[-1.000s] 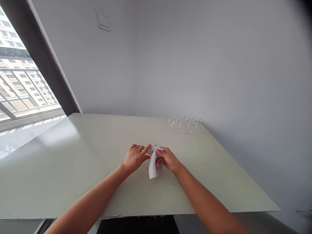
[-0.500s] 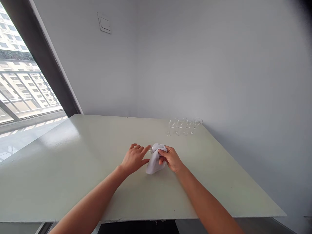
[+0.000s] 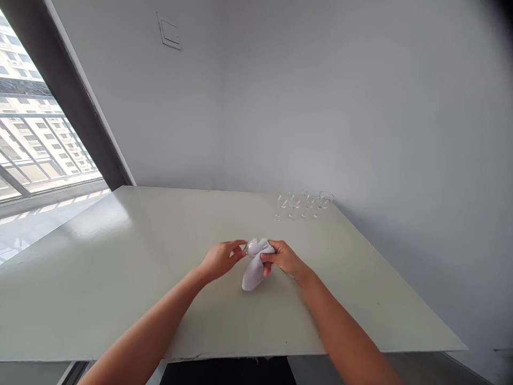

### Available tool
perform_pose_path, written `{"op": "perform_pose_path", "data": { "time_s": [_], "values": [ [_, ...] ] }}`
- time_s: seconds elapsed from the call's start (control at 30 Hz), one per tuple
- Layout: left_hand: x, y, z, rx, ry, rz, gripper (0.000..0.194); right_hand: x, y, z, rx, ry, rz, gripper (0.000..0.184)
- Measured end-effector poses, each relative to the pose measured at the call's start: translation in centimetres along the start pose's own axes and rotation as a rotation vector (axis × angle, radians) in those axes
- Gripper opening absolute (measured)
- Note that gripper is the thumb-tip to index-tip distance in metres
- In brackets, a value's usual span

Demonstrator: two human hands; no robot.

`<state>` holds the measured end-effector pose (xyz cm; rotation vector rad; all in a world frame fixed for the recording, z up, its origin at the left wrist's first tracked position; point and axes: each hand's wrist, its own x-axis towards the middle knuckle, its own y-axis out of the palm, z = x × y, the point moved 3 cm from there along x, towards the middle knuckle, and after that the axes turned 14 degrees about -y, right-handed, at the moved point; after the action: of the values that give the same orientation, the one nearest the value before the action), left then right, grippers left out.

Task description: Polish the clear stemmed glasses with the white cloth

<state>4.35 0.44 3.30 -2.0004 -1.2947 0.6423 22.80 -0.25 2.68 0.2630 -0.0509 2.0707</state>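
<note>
My right hand (image 3: 285, 259) grips a bunched white cloth (image 3: 255, 270) over the middle of the pale table (image 3: 120, 278). The cloth hangs down and its lower end touches the tabletop. A small clear glass (image 3: 251, 247) shows at the cloth's upper left, mostly wrapped by it. My left hand (image 3: 220, 258) pinches that glass with thumb and fingertips. Both hands meet just above the table surface.
Several small clear stemmed glasses (image 3: 302, 205) stand in a row at the table's far right, close to the grey wall. A window with a dark frame (image 3: 60, 91) fills the left. A wall switch plate (image 3: 169, 32) sits high up. The table's near edge (image 3: 240, 354) lies below my forearms.
My left hand has turned from flat-fingered beside the cloth to pinching the glass. My right hand shifted slightly right and the cloth hangs a little lower.
</note>
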Motion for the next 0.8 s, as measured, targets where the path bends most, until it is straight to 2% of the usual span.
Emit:
{"op": "perform_pose_path", "data": {
  "time_s": [0.07,0.1,0.13,0.2,0.23,0.33,0.37,0.4,0.43,0.47,0.53,0.57,0.6,0.63,0.7,0.73,0.8],
  "values": [
    [0.1,0.2,-0.2,0.244,0.118,-0.324,0.034,0.5,0.1,-1.1,0.074,0.004,-0.155,0.029],
    [0.1,0.4,-0.3,0.334,0.165,-0.407,0.033,0.7,0.2,-1.5,0.120,0.009,-0.201,0.029],
    [0.1,0.5,-0.2,0.386,0.186,-0.437,0.032,0.7,0.4,-1.7,0.157,0.014,-0.216,0.029],
    [0.2,0.2,0.1,0.361,0.146,-0.385,0.028,0.6,0.6,-1.6,0.168,0.022,-0.142,0.031],
    [0.2,-0.1,0.3,0.295,0.109,-0.289,0.028,0.4,0.6,-1.3,0.146,0.025,-0.067,0.033],
    [-0.1,-0.1,0.5,0.049,0.034,0.202,0.035,-0.3,0.5,-0.1,0.054,0.036,0.161,0.038],
    [-0.3,0.0,0.4,-0.006,0.023,0.335,0.039,-0.4,0.3,0.1,0.031,0.036,0.188,0.036],
    [-0.4,0.2,0.4,-0.031,0.012,0.383,0.042,-0.5,0.2,0.2,0.013,0.034,0.179,0.035],
    [-0.3,0.3,0.3,-0.021,0.005,0.328,0.041,-0.4,0.0,0.0,0.002,0.029,0.134,0.033],
    [-0.1,0.3,0.3,0.024,0.009,0.193,0.036,-0.2,-0.1,-0.3,0.000,0.026,0.056,0.032],
    [0.2,0.3,0.2,0.188,0.067,-0.156,0.028,0.2,-0.1,-1.2,0.041,0.024,-0.129,0.032],
    [0.2,0.5,0.1,0.279,0.113,-0.296,0.028,0.4,0.0,-1.7,0.082,0.028,-0.200,0.031],
    [0.2,0.6,0.0,0.355,0.157,-0.384,0.028,0.6,0.2,-2.0,0.126,0.032,-0.244,0.031],
    [0.3,0.7,0.1,0.402,0.185,-0.418,0.025,0.6,0.4,-2.3,0.161,0.037,-0.251,0.031],
    [0.4,0.5,0.3,0.384,0.170,-0.384,0.022,0.6,0.7,-2.1,0.175,0.038,-0.169,0.032],
    [0.4,0.3,0.6,0.330,0.136,-0.315,0.022,0.4,0.8,-1.7,0.153,0.037,-0.101,0.033],
    [0.4,0.1,0.9,0.182,0.060,-0.068,0.027,0.0,0.7,-0.8,0.078,0.038,0.042,0.035]
  ]
}}
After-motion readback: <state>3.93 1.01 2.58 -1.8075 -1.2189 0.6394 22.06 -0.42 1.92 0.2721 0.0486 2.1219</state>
